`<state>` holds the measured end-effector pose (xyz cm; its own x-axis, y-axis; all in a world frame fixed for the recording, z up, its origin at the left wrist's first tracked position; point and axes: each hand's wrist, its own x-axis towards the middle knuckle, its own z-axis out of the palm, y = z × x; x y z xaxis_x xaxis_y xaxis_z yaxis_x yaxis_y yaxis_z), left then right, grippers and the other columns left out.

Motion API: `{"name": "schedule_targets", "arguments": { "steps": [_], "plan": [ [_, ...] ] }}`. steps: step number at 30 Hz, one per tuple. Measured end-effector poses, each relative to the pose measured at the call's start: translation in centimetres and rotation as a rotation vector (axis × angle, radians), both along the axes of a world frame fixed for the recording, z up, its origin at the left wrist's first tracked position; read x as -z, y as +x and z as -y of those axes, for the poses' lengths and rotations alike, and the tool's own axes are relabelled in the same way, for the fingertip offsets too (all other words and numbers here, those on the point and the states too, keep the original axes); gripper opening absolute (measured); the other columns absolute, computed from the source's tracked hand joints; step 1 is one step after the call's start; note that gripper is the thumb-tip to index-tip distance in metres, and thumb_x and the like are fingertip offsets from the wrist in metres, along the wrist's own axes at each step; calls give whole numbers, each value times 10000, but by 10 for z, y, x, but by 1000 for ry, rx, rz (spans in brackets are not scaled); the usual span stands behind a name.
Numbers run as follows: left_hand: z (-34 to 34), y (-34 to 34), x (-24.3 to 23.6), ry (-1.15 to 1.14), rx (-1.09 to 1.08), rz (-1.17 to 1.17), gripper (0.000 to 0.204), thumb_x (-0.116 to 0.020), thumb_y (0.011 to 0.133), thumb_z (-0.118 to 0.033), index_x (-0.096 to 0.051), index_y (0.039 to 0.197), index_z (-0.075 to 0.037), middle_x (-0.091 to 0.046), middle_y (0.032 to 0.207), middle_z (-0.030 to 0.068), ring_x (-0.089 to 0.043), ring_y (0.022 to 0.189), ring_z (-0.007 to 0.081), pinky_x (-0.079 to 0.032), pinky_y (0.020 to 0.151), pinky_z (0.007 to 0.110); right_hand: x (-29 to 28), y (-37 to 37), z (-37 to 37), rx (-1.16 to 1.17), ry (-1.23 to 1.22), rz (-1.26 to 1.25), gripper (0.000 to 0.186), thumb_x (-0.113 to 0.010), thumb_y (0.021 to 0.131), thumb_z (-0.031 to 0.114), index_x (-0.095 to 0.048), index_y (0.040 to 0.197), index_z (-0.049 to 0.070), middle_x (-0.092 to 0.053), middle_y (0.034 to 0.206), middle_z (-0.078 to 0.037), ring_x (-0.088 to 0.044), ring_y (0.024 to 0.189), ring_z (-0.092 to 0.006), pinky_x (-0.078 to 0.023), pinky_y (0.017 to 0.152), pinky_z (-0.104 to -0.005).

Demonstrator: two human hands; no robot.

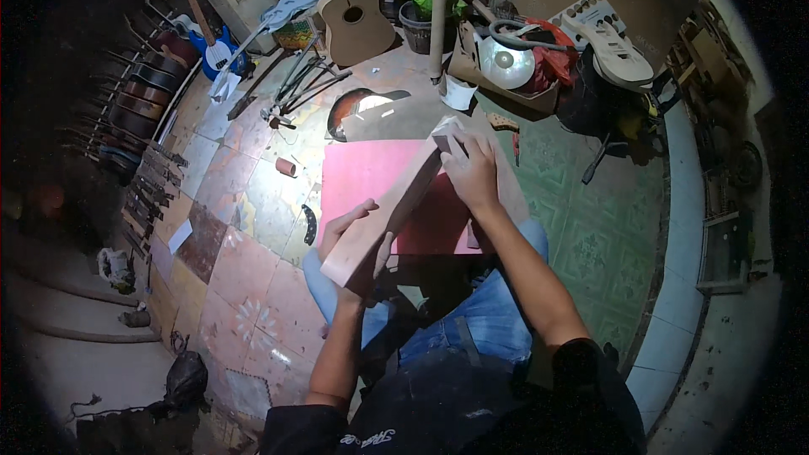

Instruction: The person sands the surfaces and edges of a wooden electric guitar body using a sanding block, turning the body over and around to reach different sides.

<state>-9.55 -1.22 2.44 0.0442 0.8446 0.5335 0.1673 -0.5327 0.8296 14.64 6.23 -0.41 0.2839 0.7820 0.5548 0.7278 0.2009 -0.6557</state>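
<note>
A long pale wooden block (381, 217) lies slantwise in front of me, its near end low at the left and its far end up at the right. My left hand (344, 221) wraps round the near part from beneath, fingers on one side and thumb on the other. At the far end my right hand (474, 175) is closed over the wood's edge. Something whitish shows at its fingertips, too small to make out. Beneath the block is a pink sheet (358, 164), partly hidden by the wood and my arms.
Beyond the sheet lies a dark-edged guitar body (341, 114). A brown cylinder (286, 167) and a curved black piece (310, 224) rest on the tiles at left. Farther back stand an acoustic guitar body (371, 34), a pole (437, 17) and a filled cardboard box (539, 99). Guitars (139, 105) line the left.
</note>
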Motion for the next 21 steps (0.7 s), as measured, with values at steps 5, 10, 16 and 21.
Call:
{"name": "schedule_targets", "arguments": {
  "steps": [5,10,16,21],
  "plan": [
    [3,-3,4,-28,-22,39,504,-759,819,-36,-508,1247,53,-621,1235,212,-619,1147,281,-466,1024,406,11,-52,42,-292,135,-121,345,-662,836,123,-672,1172,47,-633,1160,-162,-581,1128,-347,-477,965,-460],
    [-4,5,0,47,-37,64,508,-817,788,-111,-602,1217,56,-687,1118,175,-662,1016,216,-533,910,331,19,-4,-9,-6,92,-6,351,-672,817,112,-666,1162,49,-648,1123,-186,-609,1049,-390,-495,932,-452],
    [-1,-10,4,1,-20,15,480,-718,822,-72,-526,1241,60,-633,1224,222,-612,1137,293,-456,1018,413,19,-7,-1,-162,38,182,374,-677,805,155,-669,1162,45,-626,1078,-181,-605,1017,-385,-503,890,-466],
    [-3,2,6,93,-55,63,495,-796,802,-113,-597,1222,56,-683,1122,180,-663,1006,231,-533,892,336,19,-29,7,-245,232,343,329,-668,805,121,-673,1122,31,-651,1154,-147,-606,1095,-355,-486,912,-471]
  ]
}}
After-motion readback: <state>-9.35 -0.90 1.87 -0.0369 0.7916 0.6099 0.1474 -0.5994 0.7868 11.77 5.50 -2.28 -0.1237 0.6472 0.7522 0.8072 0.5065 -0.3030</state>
